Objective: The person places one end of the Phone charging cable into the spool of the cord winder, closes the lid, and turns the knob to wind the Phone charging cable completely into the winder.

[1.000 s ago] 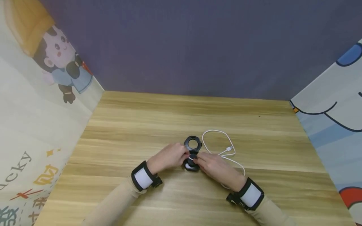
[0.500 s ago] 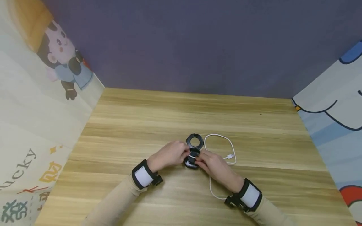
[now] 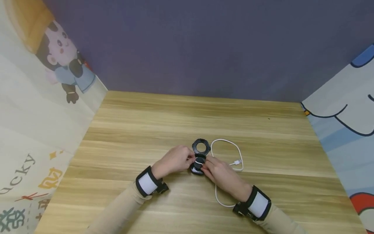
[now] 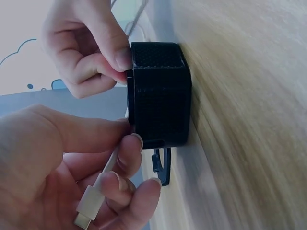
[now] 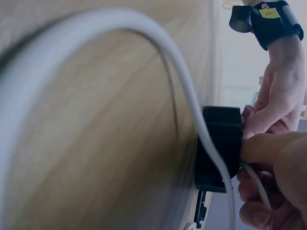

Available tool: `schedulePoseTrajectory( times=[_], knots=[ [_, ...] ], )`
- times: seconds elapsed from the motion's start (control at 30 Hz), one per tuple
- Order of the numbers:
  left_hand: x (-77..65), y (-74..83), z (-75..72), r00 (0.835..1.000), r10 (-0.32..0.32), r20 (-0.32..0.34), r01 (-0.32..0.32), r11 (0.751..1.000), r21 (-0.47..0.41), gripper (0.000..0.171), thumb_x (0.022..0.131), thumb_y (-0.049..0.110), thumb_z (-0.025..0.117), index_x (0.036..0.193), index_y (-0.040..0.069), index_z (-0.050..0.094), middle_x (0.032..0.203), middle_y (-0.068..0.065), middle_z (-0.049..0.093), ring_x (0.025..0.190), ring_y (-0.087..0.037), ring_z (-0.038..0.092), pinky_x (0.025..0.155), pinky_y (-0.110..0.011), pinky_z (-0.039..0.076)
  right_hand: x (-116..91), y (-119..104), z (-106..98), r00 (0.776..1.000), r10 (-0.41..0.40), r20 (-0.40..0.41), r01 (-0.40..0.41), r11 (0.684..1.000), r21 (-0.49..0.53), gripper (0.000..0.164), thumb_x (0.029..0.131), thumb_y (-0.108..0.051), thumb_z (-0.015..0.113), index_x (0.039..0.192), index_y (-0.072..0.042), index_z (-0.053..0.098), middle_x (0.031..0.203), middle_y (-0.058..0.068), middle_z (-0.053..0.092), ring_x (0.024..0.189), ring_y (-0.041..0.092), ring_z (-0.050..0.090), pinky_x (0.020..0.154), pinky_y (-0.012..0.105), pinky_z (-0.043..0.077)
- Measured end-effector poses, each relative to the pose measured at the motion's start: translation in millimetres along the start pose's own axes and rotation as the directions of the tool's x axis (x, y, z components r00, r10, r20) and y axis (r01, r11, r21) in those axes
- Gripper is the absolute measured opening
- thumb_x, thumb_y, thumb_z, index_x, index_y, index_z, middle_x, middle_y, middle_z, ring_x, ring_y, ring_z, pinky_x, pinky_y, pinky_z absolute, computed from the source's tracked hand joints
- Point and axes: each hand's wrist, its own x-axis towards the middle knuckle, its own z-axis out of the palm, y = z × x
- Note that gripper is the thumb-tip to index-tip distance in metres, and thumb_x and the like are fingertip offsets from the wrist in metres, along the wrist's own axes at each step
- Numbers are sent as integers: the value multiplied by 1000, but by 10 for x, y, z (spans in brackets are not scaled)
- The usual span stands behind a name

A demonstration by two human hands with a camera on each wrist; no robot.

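Observation:
A black case (image 4: 160, 96) stands on the wooden table, its ring-shaped lid (image 3: 201, 140) flipped back on the far side. A strand of white USB cable (image 3: 199, 162) crosses the round black core inside. My left hand (image 3: 176, 159) pinches the cable at the left rim, and a USB-C plug (image 4: 89, 203) hangs by its curled fingers. At the right rim, my right hand (image 3: 222, 172) pinches the cable between thumb and fingers. In the right wrist view, cable (image 5: 259, 184) trails along the right hand's curled fingers.
The loose cable loops over the table right of the case, with its USB-A plug (image 3: 236, 162) lying there. Another stretch (image 3: 216, 196) runs under the right wrist strap (image 3: 258, 203). A dark blue wall (image 3: 201, 48) rises behind the table (image 3: 146, 120).
The loose cable and its USB-A plug have shifted, and a bend of cable now shows below my right hand. My right fingers have moved slightly; my left hand stays at the case.

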Motion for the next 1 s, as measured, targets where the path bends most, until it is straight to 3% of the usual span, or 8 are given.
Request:
schedulePoseTrajectory(
  times=[0.3, 0.43, 0.57, 0.73, 0.87, 1.0],
  knots=[
    [10, -16, 20, 1000, 25, 15, -25, 999, 43, 23, 99, 15, 69, 76, 14, 72, 68, 9, 55, 57, -5, 47, 50, -20, 37, -17, 95, 0, 999, -46, 8, 45, 997, 56, 12, 93, -13, 77, 88, -12, 67, 92, -3, 58, 77, 7, 56, 64, 25, 55],
    [13, -14, 16, 999, 38, 4, -38, 993, 114, 24, 98, 19, 70, 74, 18, 69, 69, 9, 54, 59, -6, 47, 49, -21, 36, -26, 181, -6, 999, -15, 43, 8, 989, 147, 11, 93, -13, 77, 91, -14, 66, 93, -6, 57, 79, 5, 55, 65, 23, 53],
    [9, -5, 20, 999, 41, -26, -36, 984, 174, 22, 97, 21, 71, 75, 21, 71, 74, 10, 60, 63, -6, 49, 50, -22, 37, -13, 269, 9, 998, 47, 30, -53, 961, 271, 14, 91, -7, 77, 89, -14, 65, 91, -6, 58, 78, 5, 55, 64, 22, 52],
    [-5, 20, 30, 997, 36, -65, -24, 982, 189, 14, 95, 22, 73, 82, 22, 77, 88, 7, 71, 72, -8, 59, 57, -25, 45, -9, 353, 52, 996, 94, -8, -87, 944, 319, 17, 89, -4, 78, 84, -14, 65, 86, -7, 61, 76, 4, 55, 64, 23, 51],
    [-20, 43, 57, 995, 44, -86, -25, 976, 215, 10, 95, 21, 73, 87, 21, 79, 95, 6, 75, 80, -13, 68, 65, -31, 53, -29, 402, 48, 988, 147, 42, -152, 909, 388, 16, 92, -7, 77, 83, -15, 67, 85, -8, 61, 76, 2, 53, 63, 21, 50],
    [-31, 45, 116, 991, 80, -110, -42, 950, 310, 9, 94, 22, 75, 88, 22, 80, 94, 6, 76, 82, -15, 70, 67, -33, 54, -63, 454, 18, 977, 184, 109, -213, 870, 445, 7, 95, -6, 73, 91, -12, 72, 88, -7, 63, 80, 3, 54, 68, 23, 50]
  ],
)
